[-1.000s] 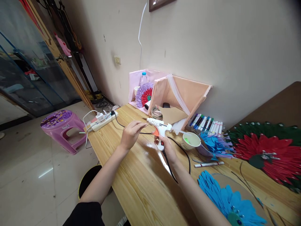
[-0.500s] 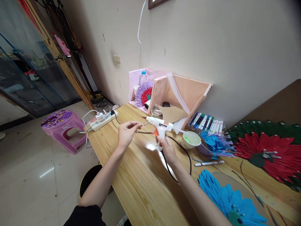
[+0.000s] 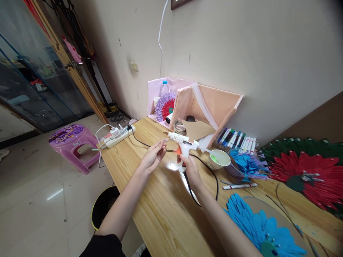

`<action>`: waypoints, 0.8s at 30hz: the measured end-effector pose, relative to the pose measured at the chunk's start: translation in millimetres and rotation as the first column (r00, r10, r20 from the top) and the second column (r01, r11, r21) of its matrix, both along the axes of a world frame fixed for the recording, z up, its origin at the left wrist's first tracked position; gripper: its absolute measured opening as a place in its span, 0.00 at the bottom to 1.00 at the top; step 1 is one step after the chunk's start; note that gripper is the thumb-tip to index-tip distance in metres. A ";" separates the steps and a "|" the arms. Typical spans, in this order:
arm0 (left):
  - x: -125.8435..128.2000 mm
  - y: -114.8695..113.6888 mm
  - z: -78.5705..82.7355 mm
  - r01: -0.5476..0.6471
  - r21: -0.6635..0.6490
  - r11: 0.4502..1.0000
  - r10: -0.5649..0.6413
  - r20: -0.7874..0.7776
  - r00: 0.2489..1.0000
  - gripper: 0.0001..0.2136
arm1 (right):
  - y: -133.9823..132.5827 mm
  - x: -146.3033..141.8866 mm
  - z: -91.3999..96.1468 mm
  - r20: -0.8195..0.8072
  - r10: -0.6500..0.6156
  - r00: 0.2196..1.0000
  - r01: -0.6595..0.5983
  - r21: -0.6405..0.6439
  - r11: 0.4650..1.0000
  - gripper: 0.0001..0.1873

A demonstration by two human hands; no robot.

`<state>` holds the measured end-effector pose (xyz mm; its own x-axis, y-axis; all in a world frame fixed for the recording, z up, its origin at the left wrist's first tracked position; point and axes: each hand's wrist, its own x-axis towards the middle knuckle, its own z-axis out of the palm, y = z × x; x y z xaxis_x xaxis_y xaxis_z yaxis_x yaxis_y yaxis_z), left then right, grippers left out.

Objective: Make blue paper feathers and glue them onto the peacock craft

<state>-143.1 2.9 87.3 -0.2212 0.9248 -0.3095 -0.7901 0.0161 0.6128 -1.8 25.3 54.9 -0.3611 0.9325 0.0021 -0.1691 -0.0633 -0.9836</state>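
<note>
A white hot glue gun [image 3: 184, 143] with an orange trigger is gripped by the handle in my right hand [image 3: 190, 167], its nozzle toward the left. A clear glue stick [image 3: 205, 148] juts from its back end, above a paper cup [image 3: 217, 160]. My left hand [image 3: 155, 155] pinches the end of a thin wire [image 3: 168, 140] just below the nozzle; whether the wire belongs to the gun, I cannot tell. The black cord [image 3: 190, 189] hangs from the handle and loops over the table.
On the wooden table [image 3: 166, 214] are a power strip [image 3: 122, 136], several markers [image 3: 237, 140], a blue petalled flower piece [image 3: 264, 225], a red one [image 3: 308, 171] and a peach fabric-covered box [image 3: 227, 107]. A pink stool [image 3: 77, 142] and a dark bin [image 3: 105, 203] stand left.
My left hand has turned, showing more of its palm and fingers, and still pinches near the nozzle. The glue gun stays almost in place; the view has shifted slightly.
</note>
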 end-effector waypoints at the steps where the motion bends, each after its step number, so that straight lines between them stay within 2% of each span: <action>1: 0.7 0.3 -0.2 0.012 0.011 1.000 -0.012 0.047 0.999 0.06 | -0.1 -0.2 -0.7 -0.008 0.000 1.000 0.000 -0.002 1.000 0.15; 4: 2.2 1.0 0.1 0.040 0.018 0.999 -0.042 0.135 0.990 0.07 | 0.0 -0.3 -2.1 -0.020 0.012 1.000 -0.012 -0.006 1.000 0.14; 12: 4.6 2.5 3.3 0.021 -0.099 0.995 -0.005 0.165 0.986 0.08 | -0.4 1.4 3.8 -0.017 0.008 1.000 -0.007 0.017 1.000 0.14; 14: 5.3 3.0 1.0 -0.016 -0.104 0.994 0.024 0.072 0.997 0.07 | -1.1 1.5 4.5 -0.002 -0.010 1.000 0.010 0.016 1.000 0.14; 16: 5.4 3.1 -2.5 -0.072 -0.072 0.995 0.063 -0.121 0.991 0.06 | -2.1 1.2 3.5 0.016 -0.036 0.999 0.036 0.011 0.999 0.14; 18: 4.2 2.6 -6.1 -0.131 0.012 0.991 0.126 -0.359 0.925 0.08 | -3.2 0.8 1.1 0.033 -0.052 0.998 0.052 0.008 0.999 0.15; 20: 1.4 1.6 -8.7 -0.189 0.120 0.975 0.224 -0.545 0.808 0.11 | -4.2 0.2 -1.4 0.044 -0.055 0.997 0.054 0.020 0.998 0.15; 22: -3.1 0.7 -9.6 -0.239 0.198 0.951 0.310 -0.641 0.702 0.13 | -4.7 -0.3 -3.0 0.052 -0.061 0.997 0.059 0.028 0.998 0.15; 24: -8.7 0.3 -9.0 -0.272 0.235 0.933 0.358 -0.676 0.644 0.14 | -4.1 -0.7 -3.3 0.052 -0.088 0.995 0.087 0.027 0.996 0.15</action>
<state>-151.8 3.2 78.3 -0.6151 0.7739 0.1509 -0.0750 -0.2479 0.9659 -2.4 21.2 51.5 -0.2785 0.9604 0.0079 -0.1200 -0.0267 -0.9924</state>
